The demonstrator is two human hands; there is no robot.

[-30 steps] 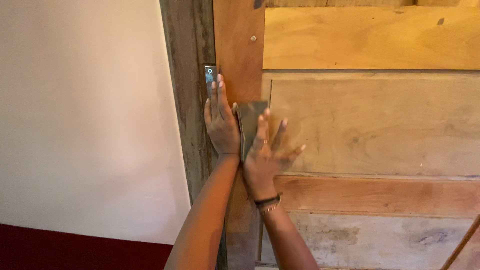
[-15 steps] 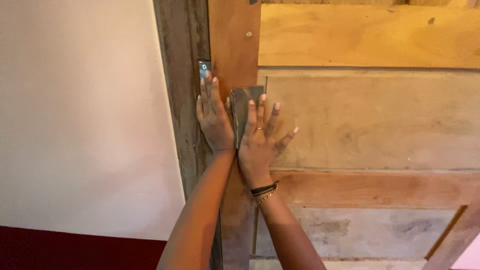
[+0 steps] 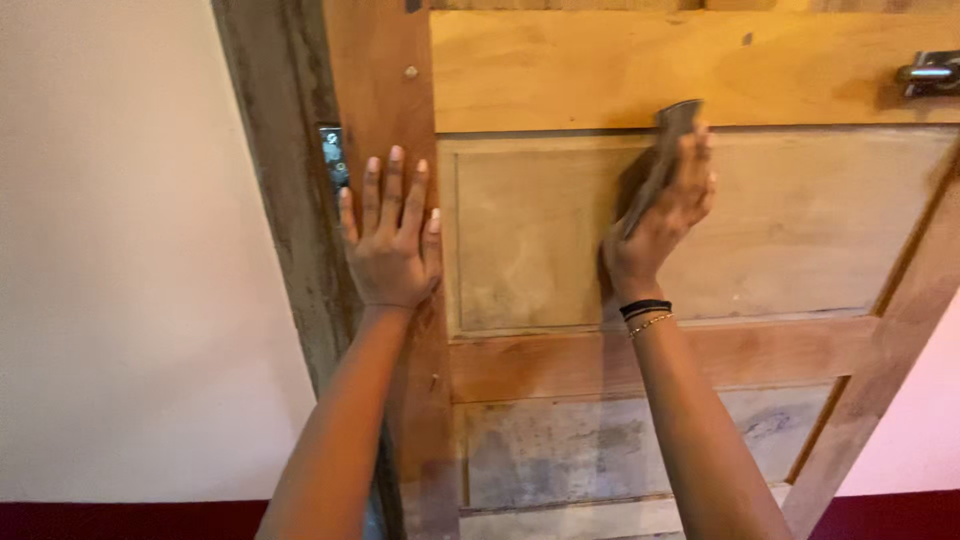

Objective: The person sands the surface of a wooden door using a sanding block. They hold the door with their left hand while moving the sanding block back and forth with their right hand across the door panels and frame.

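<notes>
I see my left hand (image 3: 392, 235) pressed flat against the vertical stile of a wooden door (image 3: 800, 215), its fingers (image 3: 393, 188) spread wide and pointing to twelve o'clock, holding nothing. Just beside its fingertips, at about eleven o'clock, a small metal plate (image 3: 332, 158) sits on the weathered door frame (image 3: 275, 180). My right hand (image 3: 660, 225) is well apart from the left, at about three o'clock from it, on the pale recessed panel. Its fingers are curled narrow around a grey sanding pad (image 3: 668, 150), which stands tilted with its upper end touching the rail above the panel. Dark and beaded bracelets (image 3: 645, 314) circle the right wrist. At the upper right corner, around two o'clock from the pad, a metal latch (image 3: 928, 73) sticks out from the door. A pale wall (image 3: 120, 280) fills the left side.
</notes>
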